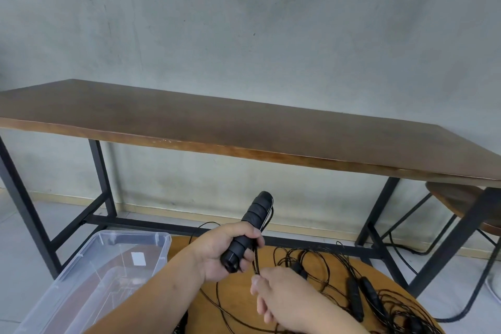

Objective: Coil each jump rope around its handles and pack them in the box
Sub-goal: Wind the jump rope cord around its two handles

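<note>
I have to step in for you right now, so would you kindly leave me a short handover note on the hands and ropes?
Left hand grips the black handles, held up above the round table.
Right hand pinches that rope's cord just below them.
Clear box sits at the left; no rope seen inside.
Loose ropes lie tangled on the table, right.
Left: wind this cord, box it, then the others.

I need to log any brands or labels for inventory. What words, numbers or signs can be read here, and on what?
None can be read.
The clear plastic box bears a small white sticker: it shows no legible print.
The black handles gripped by the left hand show no visible marking.
</note>
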